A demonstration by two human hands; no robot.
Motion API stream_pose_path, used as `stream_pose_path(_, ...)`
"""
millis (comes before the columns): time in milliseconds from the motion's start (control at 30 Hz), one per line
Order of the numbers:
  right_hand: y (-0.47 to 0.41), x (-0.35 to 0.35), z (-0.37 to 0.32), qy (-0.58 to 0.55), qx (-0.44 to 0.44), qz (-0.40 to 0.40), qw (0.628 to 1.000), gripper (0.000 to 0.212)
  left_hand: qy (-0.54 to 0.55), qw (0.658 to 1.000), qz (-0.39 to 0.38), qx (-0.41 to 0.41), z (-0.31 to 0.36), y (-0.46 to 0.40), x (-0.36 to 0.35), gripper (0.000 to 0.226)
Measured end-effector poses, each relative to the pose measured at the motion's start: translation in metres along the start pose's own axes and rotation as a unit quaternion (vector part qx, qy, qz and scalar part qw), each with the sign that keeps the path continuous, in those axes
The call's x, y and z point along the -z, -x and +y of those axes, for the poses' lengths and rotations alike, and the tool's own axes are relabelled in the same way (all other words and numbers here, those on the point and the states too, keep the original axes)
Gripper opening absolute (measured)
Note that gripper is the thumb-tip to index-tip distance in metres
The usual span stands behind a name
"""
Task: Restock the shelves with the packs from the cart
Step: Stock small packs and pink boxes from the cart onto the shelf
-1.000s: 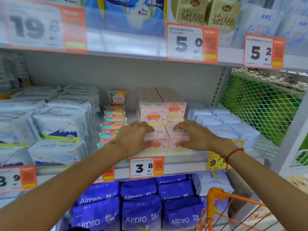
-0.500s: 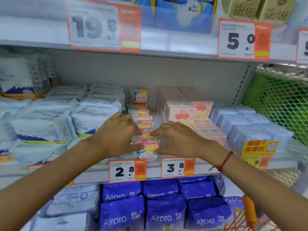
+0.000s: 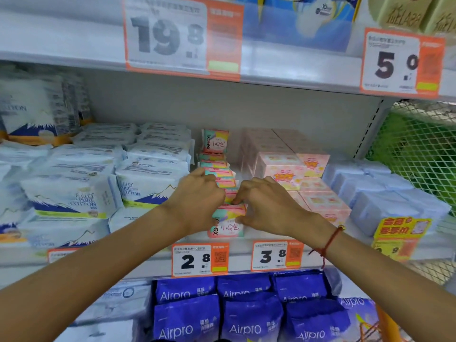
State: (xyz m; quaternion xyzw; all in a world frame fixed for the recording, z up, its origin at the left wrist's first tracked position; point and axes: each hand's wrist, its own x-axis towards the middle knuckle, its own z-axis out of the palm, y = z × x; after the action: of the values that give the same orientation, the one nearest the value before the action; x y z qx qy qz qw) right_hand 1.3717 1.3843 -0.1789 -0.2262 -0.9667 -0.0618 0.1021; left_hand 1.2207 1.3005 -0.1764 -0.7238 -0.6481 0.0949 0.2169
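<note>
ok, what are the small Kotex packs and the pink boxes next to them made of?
Kotex packs: soft printed plastic film by the look, slightly glossy, with rounded, pillowy edges. Pink boxes: likely thin cardboard, given the sharp corners and flat faces; motion blur hides any overwrap.

One head cam only, close to the middle shelf [image 3: 148,270], faces fwd and slightly down; both forearms reach in from the bottom edge (no 2nd view to share).

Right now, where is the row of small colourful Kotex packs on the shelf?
In the head view, the colourful Kotex packs sit mid-shelf above the 2.8 price tag, between the white Pure Cotton packs and pink boxes, with both hands on them.
</note>
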Motion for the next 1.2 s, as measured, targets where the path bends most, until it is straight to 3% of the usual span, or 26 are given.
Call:
stream_pose_path(267, -0.005, 0.003, 0.002, -0.067, -0.024, -0.060, 0.996, 0.048, -0.031, 0.999, -0.035, 0.002, 0.006, -0.004, 0.012, 0.034)
stream_pose_path(400, -0.007, 0.014, 0.009, -0.112, -0.018, -0.150, 0.982, 0.059, 0.063, 0.996, -0.064, 0.019, -0.009, -0.003, 0.022, 0.058)
stream_pose_path(467, -0.010, 0.021, 0.013, -0.144, -0.025, -0.170, 0.975, 0.061, 0.125, 0.989, -0.057, 0.055, -0.024, -0.006, 0.036, 0.058)
stream_pose_path(600, -0.037, 0.023, 0.016, -0.283, -0.099, -0.075, 0.951, 0.039, 0.152, 0.981, -0.014, 0.124, -0.068, -0.028, 0.051, 0.028)
stream_pose_path(700, -0.071, 0.018, 0.015, -0.375, -0.168, -0.033, 0.911, 0.033, 0.145, 0.976, -0.041, 0.158, -0.100, -0.069, 0.041, 0.029)
stream_pose_path(800, -0.115, 0.000, 0.016, -0.383, -0.226, -0.019, 0.896, 0.030, 0.185, 0.967, -0.077, 0.158, -0.129, -0.114, 0.018, 0.044)
stream_pose_path(933, -0.167, -0.027, 0.033, -0.363, -0.346, 0.073, 0.862, 0.047, 0.190, 0.966, -0.065, 0.164, -0.143, -0.157, -0.006, 0.051)
stream_pose_path(1033, -0.181, -0.033, 0.047, -0.341, -0.366, 0.107, 0.859, 0.045, 0.135, 0.978, -0.035, 0.154, -0.140, -0.171, -0.019, 0.053)
stream_pose_path(1200, -0.206, -0.065, 0.052, -0.411, -0.381, 0.148, 0.815, 0.030, 0.088, 0.984, -0.041, 0.152, -0.138, -0.176, -0.041, 0.039)
